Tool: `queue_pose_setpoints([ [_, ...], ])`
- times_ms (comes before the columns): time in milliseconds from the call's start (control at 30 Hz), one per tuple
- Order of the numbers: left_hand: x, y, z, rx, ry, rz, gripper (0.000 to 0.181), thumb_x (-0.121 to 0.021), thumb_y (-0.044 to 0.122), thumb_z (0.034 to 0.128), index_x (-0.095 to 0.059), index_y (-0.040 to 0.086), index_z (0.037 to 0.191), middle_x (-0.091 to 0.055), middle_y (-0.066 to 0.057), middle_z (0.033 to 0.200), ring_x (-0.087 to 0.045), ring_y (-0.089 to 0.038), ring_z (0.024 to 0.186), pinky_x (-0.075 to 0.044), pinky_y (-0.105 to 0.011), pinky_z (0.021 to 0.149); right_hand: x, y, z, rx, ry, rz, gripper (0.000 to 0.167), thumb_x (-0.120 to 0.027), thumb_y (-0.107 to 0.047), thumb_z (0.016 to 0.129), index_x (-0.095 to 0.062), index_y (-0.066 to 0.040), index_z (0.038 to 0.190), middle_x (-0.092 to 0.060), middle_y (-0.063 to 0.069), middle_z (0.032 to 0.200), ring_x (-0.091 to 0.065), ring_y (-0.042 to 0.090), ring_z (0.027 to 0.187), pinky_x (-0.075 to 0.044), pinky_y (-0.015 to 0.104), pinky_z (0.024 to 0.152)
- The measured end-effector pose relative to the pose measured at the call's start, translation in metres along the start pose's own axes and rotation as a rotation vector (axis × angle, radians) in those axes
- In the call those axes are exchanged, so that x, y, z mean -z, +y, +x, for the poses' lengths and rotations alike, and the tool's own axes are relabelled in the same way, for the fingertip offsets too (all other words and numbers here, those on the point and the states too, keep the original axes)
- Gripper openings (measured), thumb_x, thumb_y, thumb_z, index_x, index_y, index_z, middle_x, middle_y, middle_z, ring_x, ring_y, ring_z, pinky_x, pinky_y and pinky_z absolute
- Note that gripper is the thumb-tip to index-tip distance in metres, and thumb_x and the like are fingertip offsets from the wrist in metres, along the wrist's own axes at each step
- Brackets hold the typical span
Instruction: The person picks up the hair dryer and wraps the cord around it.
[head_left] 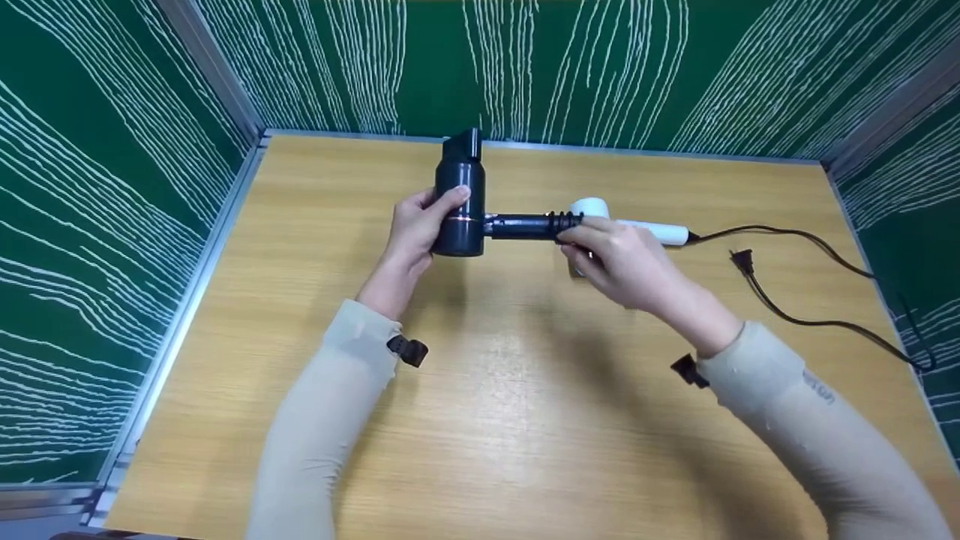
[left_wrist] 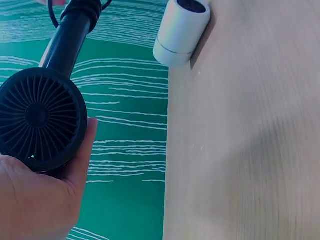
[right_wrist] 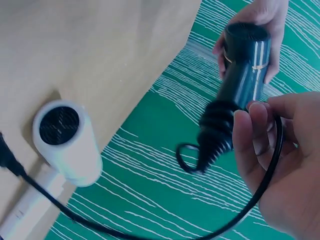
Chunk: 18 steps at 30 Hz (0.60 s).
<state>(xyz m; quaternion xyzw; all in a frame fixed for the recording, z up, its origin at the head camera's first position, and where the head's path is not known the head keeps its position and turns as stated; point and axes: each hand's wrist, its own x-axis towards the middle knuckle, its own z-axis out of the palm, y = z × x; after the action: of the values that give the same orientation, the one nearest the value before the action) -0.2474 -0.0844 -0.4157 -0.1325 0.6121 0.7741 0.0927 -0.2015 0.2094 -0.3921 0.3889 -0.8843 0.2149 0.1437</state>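
A black hair dryer (head_left: 459,180) is held above the table, its nozzle toward the back wall. My left hand (head_left: 414,229) grips its barrel, thumb across the top; the left wrist view shows the round finned end (left_wrist: 37,115) facing the camera. The handle (head_left: 521,226) points right, with black cord (right_wrist: 216,125) coiled round its end. At that end, my right hand (head_left: 626,259) pinches the cord. In the right wrist view, a length of cord (right_wrist: 272,167) hangs in a curve from the fingers of my right hand (right_wrist: 285,165).
A white hair dryer (head_left: 660,232) lies on the wooden table (head_left: 480,435) behind my right hand. Its dark cord (head_left: 795,231) runs right, and a black plug (head_left: 742,260) on a cord lies nearby. Green panels (head_left: 435,67) with white lines stand around the table.
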Motion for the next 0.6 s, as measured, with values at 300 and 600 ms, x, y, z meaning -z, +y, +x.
queue_pose_setpoints([
  [300, 0.0, 0.004, -0.002, -0.005, 0.025, -0.063, 0.064, -0.085, 0.037, 0.0927, -0.06, 0.005, 0.143, -0.065, -0.014, 0.135, -0.064, -0.029, 0.119, -0.056, -0.041, 0.104, -0.024, 0.003, -0.023, -0.03, 0.033, 0.087, 0.023, -0.066, -0.008, 0.106, -0.076, -0.001, 0.125, -0.072, 0.011, 0.094, -0.06, 0.018, 0.07, -0.051, 0.032, 0.059],
  [600, -0.003, 0.004, -0.004, -0.037, -0.002, -0.078, 0.062, -0.085, 0.035, 0.0923, -0.061, 0.004, 0.141, -0.064, -0.015, 0.134, -0.064, -0.03, 0.119, -0.056, -0.042, 0.104, -0.048, 0.008, -0.041, -0.171, 0.043, 0.367, 0.026, -0.061, -0.001, 0.107, -0.073, 0.004, 0.13, -0.071, 0.011, 0.087, -0.068, 0.014, 0.065, -0.059, 0.023, 0.058],
])
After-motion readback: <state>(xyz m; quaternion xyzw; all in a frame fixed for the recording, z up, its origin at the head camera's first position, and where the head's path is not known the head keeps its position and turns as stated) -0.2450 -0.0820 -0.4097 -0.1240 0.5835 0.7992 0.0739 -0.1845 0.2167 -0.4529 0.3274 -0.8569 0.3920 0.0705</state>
